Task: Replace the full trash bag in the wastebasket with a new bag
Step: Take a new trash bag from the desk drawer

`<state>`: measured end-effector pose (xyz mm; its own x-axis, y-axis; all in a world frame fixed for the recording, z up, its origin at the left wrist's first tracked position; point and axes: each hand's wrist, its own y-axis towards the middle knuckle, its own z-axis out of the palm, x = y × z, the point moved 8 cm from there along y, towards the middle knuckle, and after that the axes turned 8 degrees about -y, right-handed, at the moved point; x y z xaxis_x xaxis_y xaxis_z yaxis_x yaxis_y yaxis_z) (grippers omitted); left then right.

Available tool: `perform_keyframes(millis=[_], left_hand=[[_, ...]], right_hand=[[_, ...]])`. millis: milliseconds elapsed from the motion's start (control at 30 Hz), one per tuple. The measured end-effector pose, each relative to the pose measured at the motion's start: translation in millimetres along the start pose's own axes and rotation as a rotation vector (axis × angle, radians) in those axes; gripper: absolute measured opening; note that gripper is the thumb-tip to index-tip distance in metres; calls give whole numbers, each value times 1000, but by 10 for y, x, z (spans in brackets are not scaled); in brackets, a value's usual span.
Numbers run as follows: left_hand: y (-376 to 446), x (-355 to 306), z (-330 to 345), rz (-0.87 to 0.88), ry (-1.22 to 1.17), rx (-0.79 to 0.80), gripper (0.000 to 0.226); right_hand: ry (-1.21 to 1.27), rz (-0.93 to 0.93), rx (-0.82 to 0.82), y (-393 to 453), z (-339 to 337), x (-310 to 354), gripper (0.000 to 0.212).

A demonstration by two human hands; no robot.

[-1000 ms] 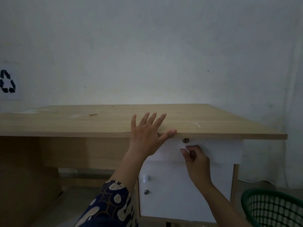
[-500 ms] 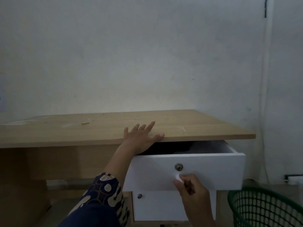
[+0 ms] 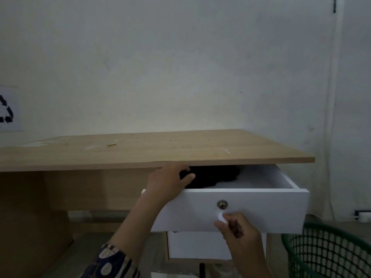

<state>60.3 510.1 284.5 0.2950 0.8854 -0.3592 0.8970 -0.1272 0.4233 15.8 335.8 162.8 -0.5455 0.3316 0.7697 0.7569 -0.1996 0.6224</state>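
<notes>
Since half a second ago, left hand [image 3: 170,182] is dropping from the desktop [image 3: 140,153] into the drawer [image 3: 261,207], curling onto the black bag [image 3: 216,175]. Right hand [image 3: 239,233] is pinching the white knob [image 3: 221,217], steadying it. Green wastebasket [image 3: 331,255] is waiting at right. Gripping one bag only is wisest.

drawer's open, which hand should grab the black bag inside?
Left. The left hand is already reaching into the open drawer, fingers at the black bag under the desk. The right hand is busy pinching the white knob, lower and farther from the bag.
</notes>
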Motion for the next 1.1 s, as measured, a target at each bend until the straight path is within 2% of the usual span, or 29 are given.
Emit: perform_keyframes(millis=[133,233,300,333,467,533,600,700,767,867,900,967,1033,1100], left_hand=[[-2,193,179,-151,48,243,55],[24,231,311,-216,4,417,65],[105,256,379,-242,-38,478,71],[138,258,394,-259,-85,485,74],[182,251,437,-365,-290,478,79],[162,234,438,-333,-253,492,78],[125,211,389,-291,-224,487,74],[97,161,169,-166,-250,335,58],[80,124,17,-57,-197,210,52],[53,27,-55,55,-117,138,45],[54,-6,-50,63,-130,136,43],[51,-41,-4,44,-179,186,47],[61,8,64,-7,-205,253,45],[90,125,98,-65,-256,240,40]], right_hand=[[-6,17,22,-6,22,-23,22],[29,28,24,1,24,-2,16],[34,44,22,8,25,-52,39],[32,52,17,6,22,-55,40],[21,64,19,2,10,-88,34],[15,86,44,0,17,-86,17],[-3,74,55,2,24,-86,22],[26,66,33,-5,26,-51,16],[51,74,16,-9,27,-48,20],[56,81,11,-19,29,-61,42],[65,93,14,-30,30,-55,40],[67,117,23,-40,32,-34,14],[28,113,35,-33,16,-73,23],[10,117,63,-40,25,-85,23]])
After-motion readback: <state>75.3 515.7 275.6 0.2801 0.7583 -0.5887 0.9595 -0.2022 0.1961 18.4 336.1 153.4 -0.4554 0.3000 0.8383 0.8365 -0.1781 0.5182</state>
